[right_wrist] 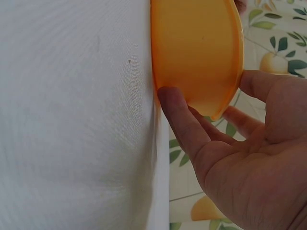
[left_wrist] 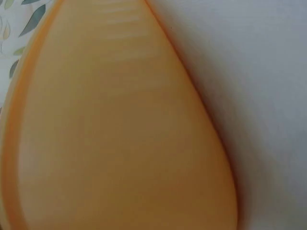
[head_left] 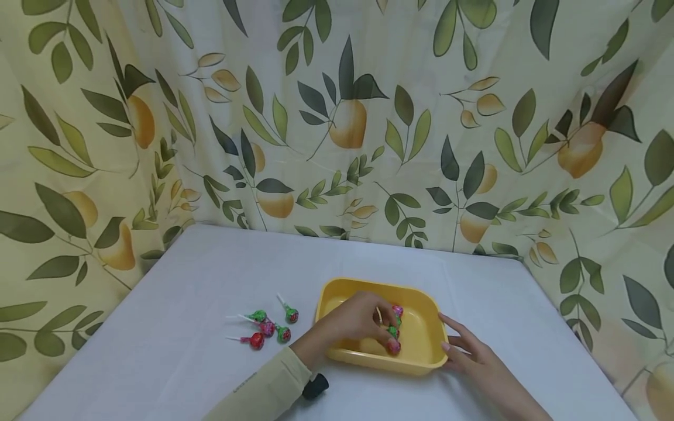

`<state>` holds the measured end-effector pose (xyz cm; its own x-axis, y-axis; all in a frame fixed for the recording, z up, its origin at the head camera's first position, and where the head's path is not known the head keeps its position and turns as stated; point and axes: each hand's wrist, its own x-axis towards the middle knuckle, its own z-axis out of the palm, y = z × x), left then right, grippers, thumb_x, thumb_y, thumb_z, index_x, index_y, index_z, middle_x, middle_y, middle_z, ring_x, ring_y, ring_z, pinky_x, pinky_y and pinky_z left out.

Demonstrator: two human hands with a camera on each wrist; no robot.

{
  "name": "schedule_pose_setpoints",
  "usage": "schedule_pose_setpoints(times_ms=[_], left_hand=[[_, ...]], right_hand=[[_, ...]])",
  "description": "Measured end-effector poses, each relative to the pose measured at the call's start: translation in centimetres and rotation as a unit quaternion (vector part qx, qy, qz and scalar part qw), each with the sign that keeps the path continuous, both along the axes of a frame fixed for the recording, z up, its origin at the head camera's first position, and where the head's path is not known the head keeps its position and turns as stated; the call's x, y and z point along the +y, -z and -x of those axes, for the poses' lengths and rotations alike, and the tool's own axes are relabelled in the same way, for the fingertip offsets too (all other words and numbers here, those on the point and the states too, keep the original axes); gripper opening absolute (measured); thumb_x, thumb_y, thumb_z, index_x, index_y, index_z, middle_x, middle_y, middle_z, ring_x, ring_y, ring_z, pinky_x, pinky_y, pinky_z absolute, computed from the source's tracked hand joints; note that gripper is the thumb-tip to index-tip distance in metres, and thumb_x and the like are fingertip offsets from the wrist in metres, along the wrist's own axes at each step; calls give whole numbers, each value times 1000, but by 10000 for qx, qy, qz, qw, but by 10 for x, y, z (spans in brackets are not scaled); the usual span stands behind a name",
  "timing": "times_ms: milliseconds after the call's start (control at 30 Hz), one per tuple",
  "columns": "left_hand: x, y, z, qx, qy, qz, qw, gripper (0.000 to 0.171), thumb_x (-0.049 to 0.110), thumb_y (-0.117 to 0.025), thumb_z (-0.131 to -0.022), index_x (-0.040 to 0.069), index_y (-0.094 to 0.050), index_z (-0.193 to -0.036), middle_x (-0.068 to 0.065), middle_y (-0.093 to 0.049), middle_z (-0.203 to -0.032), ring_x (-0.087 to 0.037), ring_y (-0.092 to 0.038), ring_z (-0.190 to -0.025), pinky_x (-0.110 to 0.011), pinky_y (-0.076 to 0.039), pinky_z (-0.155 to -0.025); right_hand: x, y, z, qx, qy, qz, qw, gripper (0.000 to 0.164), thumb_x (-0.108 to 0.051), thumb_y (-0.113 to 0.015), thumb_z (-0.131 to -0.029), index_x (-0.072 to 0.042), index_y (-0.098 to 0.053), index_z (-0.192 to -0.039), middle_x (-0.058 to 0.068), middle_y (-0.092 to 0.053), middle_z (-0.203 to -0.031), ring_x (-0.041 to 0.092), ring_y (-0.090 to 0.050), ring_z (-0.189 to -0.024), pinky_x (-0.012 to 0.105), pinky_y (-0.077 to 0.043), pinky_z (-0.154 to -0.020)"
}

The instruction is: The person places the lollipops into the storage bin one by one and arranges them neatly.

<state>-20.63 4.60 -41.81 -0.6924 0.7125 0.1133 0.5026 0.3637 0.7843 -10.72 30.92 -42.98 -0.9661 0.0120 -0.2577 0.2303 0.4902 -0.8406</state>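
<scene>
A yellow plastic tray [head_left: 423,327] sits on the white table. My left hand [head_left: 360,316] reaches over its near left side, fingers and thumb curled down at the lollipops inside, pinching a green-wrapped lollipop [head_left: 393,331]. A pink lollipop [head_left: 394,347] lies just below the thumb, and another pink one [head_left: 398,310] shows beyond the fingers; their sticks are hidden by the hand. My right hand [head_left: 468,351] touches the tray's right end with extended fingers, against the outer wall [right_wrist: 196,52] and rim. In the left wrist view, the tray's wall [left_wrist: 120,129] fills most of the picture.
Several wrapped lollipops, including a red one [head_left: 256,341] and a green one [head_left: 292,315], lie loosely grouped on the table [head_left: 174,351] left of the tray. A black object [head_left: 316,386] shows at the left sleeve. A leaf-and-fruit patterned curtain [head_left: 326,175] hangs behind the table.
</scene>
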Motion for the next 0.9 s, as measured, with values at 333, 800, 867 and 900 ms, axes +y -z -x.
schedule_pose_setpoints(times_ms=[333, 800, 867, 900], left_hand=[[-21, -8, 2, -17, -95, -116, 9999, 21, 7, -90, -81, 4, -77, -98, -2, -74, -91, -9, -61, -76, -20, -52, -72], [-56, -8, 10, 527, -158, -360, 9978, 17, 7, -88, -83, 8, -76, -94, -1, -72, -90, -6, -62, -74, -22, -53, -71], [-62, -6, 12, 554, -178, -414, 9974, 17, 8, -89, -83, 8, -76, -94, 0, -72, -89, -7, -62, -74, -23, -54, -72], [-65, -6, 13, 561, -180, -431, 9973, 17, 8, -89, -83, 9, -75, -93, 2, -71, -89, -7, -63, -74, -24, -54, -72]], right_hand=[[1, 3, 0, 8, 2, -9, 10000, 73, -43, -66, -101, -21, -33, -162, 23, -52, -145, 31, -62, -121, 44, -56, -92], [-1, 3, 0, 94, -9, 33, 9999, 71, -38, -66, -102, -20, -33, -162, 24, -50, -147, 32, -63, -121, 42, -57, -90], [-1, 3, 1, 122, -24, 42, 9999, 71, -38, -66, -102, -19, -33, -162, 25, -49, -148, 33, -63, -121, 42, -57, -89], [-1, 3, 1, 123, -23, 41, 9999, 71, -38, -66, -102, -18, -33, -162, 25, -49, -147, 33, -63, -121, 41, -58, -89]])
